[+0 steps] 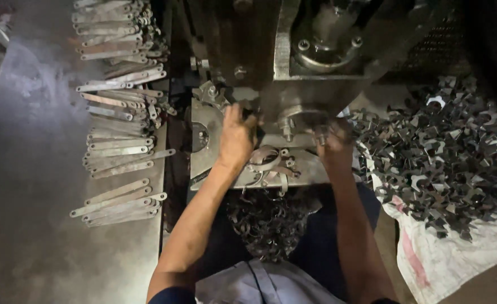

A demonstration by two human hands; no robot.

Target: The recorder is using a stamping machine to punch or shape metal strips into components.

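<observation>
Strips [119, 149], flat metal with holes at the ends, lie stacked in rows on the bench [29, 186] at 9 o'clock of the press.

Head view only:
- Press [305, 62] fills top centre; its ram comes down at about 12 o'clock over the die plate [206, 121].
- Left hand [236, 138] rests on the die plate, fingers reaching in under the ram. Whether they pinch a piece: cannot tell, too dark there.
- Right hand [334, 145] is up at the ram's lower edge at 1 o'clock of the plate, fingers curled near a bolt. Grip hidden, cannot tell what it holds, if anything.
- Hands apart, one on each side of the ram.
- Bent clamps [268, 163], curved bands, lie loose on the plate front between the wrists.
- More of them heaped in a bin [268, 225] at 6 o'clock, in front of the person's lap.
- Offcuts [440, 157], small shiny angular bits, piled on a white cloth [451, 247] at 3 o'clock.

Progress, judged: a good batch is already formed, going by the heap at 6 o'clock. Many flat strips are unworked at 9 o'clock, so plenty is left.
</observation>
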